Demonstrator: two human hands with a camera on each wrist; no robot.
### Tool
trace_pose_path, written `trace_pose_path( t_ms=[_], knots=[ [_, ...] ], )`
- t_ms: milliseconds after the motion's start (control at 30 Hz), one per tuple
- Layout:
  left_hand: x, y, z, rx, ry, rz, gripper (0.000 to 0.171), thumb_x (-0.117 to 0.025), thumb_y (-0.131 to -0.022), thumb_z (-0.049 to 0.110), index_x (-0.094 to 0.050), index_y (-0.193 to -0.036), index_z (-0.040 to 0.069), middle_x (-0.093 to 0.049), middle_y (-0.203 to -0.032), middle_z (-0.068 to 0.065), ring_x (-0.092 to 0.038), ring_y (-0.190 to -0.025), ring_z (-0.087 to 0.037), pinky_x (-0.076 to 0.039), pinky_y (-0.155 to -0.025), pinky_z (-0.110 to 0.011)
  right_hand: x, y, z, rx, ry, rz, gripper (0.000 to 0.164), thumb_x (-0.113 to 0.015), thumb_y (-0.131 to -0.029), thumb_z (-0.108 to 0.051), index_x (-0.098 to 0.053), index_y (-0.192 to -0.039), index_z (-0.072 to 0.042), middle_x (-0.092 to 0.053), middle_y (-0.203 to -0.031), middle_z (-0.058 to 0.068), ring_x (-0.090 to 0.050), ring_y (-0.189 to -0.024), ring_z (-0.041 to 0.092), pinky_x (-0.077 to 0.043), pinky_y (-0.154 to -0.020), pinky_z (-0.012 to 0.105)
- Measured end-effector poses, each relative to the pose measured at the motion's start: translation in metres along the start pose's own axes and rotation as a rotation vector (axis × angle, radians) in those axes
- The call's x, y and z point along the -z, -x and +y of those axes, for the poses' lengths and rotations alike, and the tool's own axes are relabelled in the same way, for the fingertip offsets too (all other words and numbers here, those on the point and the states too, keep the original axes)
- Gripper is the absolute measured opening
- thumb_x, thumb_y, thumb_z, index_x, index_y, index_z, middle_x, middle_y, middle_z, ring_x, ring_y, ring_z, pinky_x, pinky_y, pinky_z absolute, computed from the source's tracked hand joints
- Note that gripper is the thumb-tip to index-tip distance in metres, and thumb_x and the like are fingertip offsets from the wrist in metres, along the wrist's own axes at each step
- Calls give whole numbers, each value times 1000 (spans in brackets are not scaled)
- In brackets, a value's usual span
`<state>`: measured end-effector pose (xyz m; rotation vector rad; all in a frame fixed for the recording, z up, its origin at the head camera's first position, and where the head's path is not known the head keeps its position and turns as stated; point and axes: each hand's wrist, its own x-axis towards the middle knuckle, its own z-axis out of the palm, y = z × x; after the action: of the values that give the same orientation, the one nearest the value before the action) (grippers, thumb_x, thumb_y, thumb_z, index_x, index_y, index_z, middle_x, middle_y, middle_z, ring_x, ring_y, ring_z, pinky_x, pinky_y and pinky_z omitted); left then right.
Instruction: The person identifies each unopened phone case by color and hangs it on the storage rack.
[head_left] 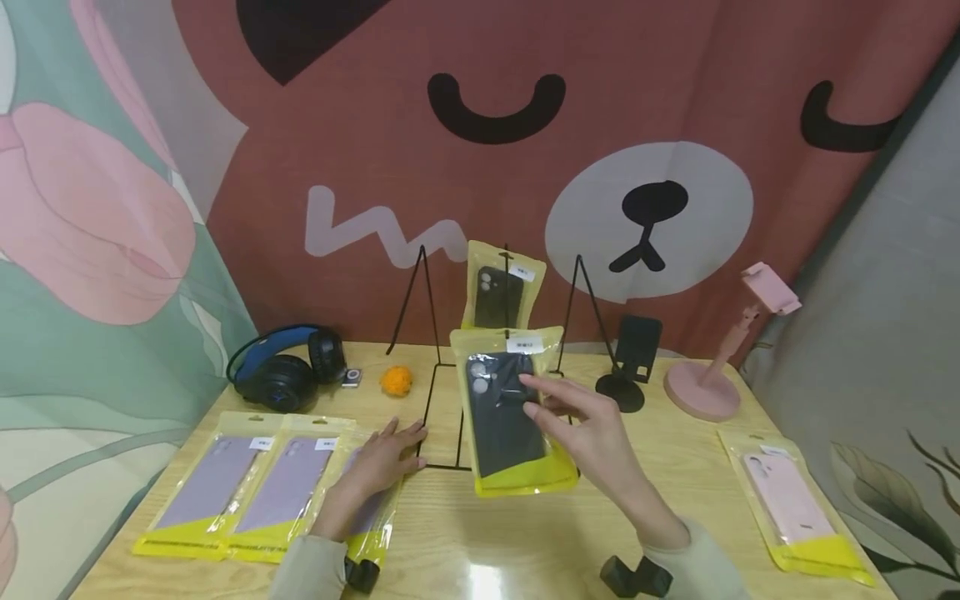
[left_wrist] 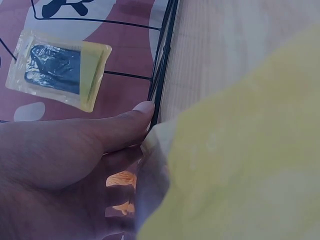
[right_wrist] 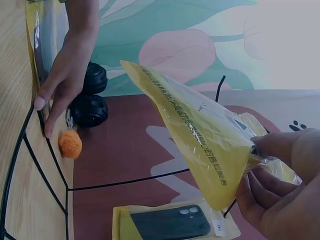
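Observation:
My right hand (head_left: 592, 425) pinches the right side of a clear-and-yellow packet with a dark phone case (head_left: 498, 417) inside, raised upright before a black wire display rack (head_left: 429, 417). Behind it, another packaged dark phone case (head_left: 498, 296) hangs on the rack. My left hand (head_left: 381, 460) reaches over a packaged purple phone case (head_left: 367, 517), which it partly covers. Its thumb and fingertips touch the rack's left base wire, fingers fairly straight. In the left wrist view, a yellow packet corner (left_wrist: 240, 150) fills the right side.
Two more packaged purple cases (head_left: 281, 492) lie at left, below black headphones (head_left: 288, 367). An orange ball-like object (head_left: 397, 381) sits left of the rack. At right stand a black phone stand (head_left: 633, 358), a pink phone stand (head_left: 705, 387) and a packaged pink case (head_left: 791, 500).

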<state>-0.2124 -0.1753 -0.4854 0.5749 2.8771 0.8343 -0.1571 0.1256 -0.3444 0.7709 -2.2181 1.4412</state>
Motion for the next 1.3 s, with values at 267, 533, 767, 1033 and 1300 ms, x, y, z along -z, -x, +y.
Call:
trace_pose_path(
  t_ms=[267,533,767,1033,1300],
  knots=[
    [6,-2,1,-19,-13,24,51,-65,-91,26,-55,-135,3,-43,-147,-11,-26,-137,-49,-20,-106,-69,-3,-25,14,-38,49,25,35,-72,-86,-8,-69,-120,-15,-69,-113,0,-65,-82,15,-56,-74,27],
    [6,-3,1,-6,9,5,52,-65,-91,27,-54,-136,4,-42,-148,-10,-23,-139,-49,-17,-108,-68,-9,-57,17,-68,60,75,33,-69,-87,-2,-67,-120,-3,-68,-107,14,-66,-82,23,-54,-75,27],
    [3,-1,0,-4,11,7,51,-66,-90,27,-55,-135,5,-44,-147,-9,-25,-138,-48,-19,-106,-69,-24,-78,74,-86,28,149,34,-69,-89,-8,-67,-123,-11,-66,-107,10,-62,-86,20,-53,-79,27],
    [-2,0,1,-1,42,-6,50,-65,-91,24,-54,-136,4,-42,-148,-11,-22,-139,-49,-15,-108,-68,-25,-68,109,-86,-6,130,34,-67,-92,-18,-66,-125,-21,-62,-121,3,-61,-102,20,-51,-89,40],
    [-2,0,2,5,16,12,50,-66,-91,25,-55,-136,5,-42,-148,-9,-24,-139,-47,-17,-108,-67,7,-1,120,112,214,173,32,-72,-81,6,-71,-112,-3,-54,-132,13,-57,-113,29,-42,-97,21]
  ],
)
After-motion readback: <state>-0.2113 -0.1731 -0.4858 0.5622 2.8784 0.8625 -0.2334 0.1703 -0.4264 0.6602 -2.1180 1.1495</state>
